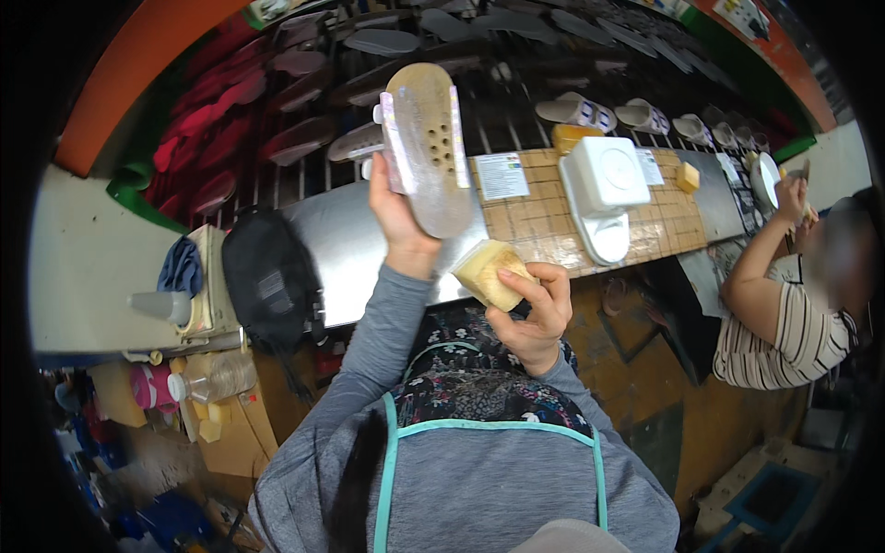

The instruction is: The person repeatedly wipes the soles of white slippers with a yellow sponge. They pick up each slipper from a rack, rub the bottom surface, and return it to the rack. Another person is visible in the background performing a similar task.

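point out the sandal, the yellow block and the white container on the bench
sandal (431, 152), head view, middle of the upturned sole, held in the left hand.
yellow block (490, 272), head view, its front face, held in the right hand.
white container (604, 175), head view, centre of its lid.

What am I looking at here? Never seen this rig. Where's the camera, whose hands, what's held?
There is no machine: a person wears a wide fisheye camera on the head, looking down, so straight edges bend near the rim. The grey sleeves rising from the bottom are the wearer's own arms.

The left hand holds up a sandal with its sole facing the camera; the sole has a cluster of small holes and a pale strap across it. The right hand grips a yellowish block, apparently a sponge or foam.

In front is a workbench with a white box-like device on a tiled mat, and a black bag at the left. Behind runs a rack of more sandals. On the right another person in a striped shirt works alongside.
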`<action>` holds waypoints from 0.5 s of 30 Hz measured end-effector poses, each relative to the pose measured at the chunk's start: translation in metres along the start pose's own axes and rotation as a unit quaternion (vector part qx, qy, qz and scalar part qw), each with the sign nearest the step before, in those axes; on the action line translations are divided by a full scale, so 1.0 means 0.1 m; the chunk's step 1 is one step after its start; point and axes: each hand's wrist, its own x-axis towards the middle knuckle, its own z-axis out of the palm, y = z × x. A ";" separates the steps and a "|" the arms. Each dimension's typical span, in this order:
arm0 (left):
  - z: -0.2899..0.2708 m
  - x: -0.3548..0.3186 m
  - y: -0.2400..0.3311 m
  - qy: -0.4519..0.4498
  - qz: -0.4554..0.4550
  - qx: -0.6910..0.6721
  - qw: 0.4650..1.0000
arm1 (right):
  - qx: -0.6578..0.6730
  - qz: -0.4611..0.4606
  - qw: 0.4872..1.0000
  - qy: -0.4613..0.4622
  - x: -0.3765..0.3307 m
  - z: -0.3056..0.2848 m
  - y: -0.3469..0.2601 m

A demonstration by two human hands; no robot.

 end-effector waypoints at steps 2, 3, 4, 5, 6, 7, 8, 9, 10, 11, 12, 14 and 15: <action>-0.03 0.08 0.17 0.074 -0.131 0.002 0.989 | -0.039 0.047 0.998 0.023 -0.09 -0.22 0.16; -0.05 0.09 0.19 0.124 -0.097 0.026 0.987 | -0.064 0.072 0.994 0.054 -0.11 -0.34 0.27; -0.09 0.11 0.32 -0.157 -0.277 -0.314 0.894 | -0.110 0.077 0.988 0.072 -0.12 -0.50 0.39; -0.12 0.09 0.34 -0.188 -0.251 -0.214 0.925 | -0.156 0.091 0.979 0.091 -0.12 -0.65 0.52; -0.16 0.05 0.39 -0.253 -0.255 -0.164 0.919 | -0.199 0.105 0.968 0.110 -0.12 -0.78 0.63; -0.20 -0.02 0.40 -0.285 -0.207 -0.106 0.930 | -0.224 0.107 0.961 0.119 -0.11 -0.89 0.74; -0.23 -0.06 0.40 -0.324 -0.185 -0.111 0.921 | -0.247 0.108 0.955 0.127 -0.11 -0.98 0.83; -0.26 -0.11 0.40 -0.317 -0.172 -0.128 0.924 | -0.253 0.112 0.952 0.132 -0.11 -1.03 0.92; -0.28 -0.10 0.39 -0.381 -0.172 -0.144 0.897 | -0.256 0.112 0.953 0.121 -0.12 -1.06 0.98; -0.30 -0.10 0.41 -0.324 -0.192 -0.198 0.905 | -0.257 0.111 0.954 0.110 -0.12 -1.08 1.04; -0.33 -0.08 0.42 -0.265 -0.207 -0.253 0.907 | -0.257 0.114 0.954 0.100 -0.13 -1.10 1.07; -0.41 -0.03 0.43 -0.228 -0.200 -0.207 0.930 | -0.259 0.123 0.954 0.090 -0.14 -1.11 1.08; -0.44 -0.01 0.42 -0.212 -0.200 -0.158 0.944 | -0.259 0.124 0.954 0.086 -0.14 -1.11 1.06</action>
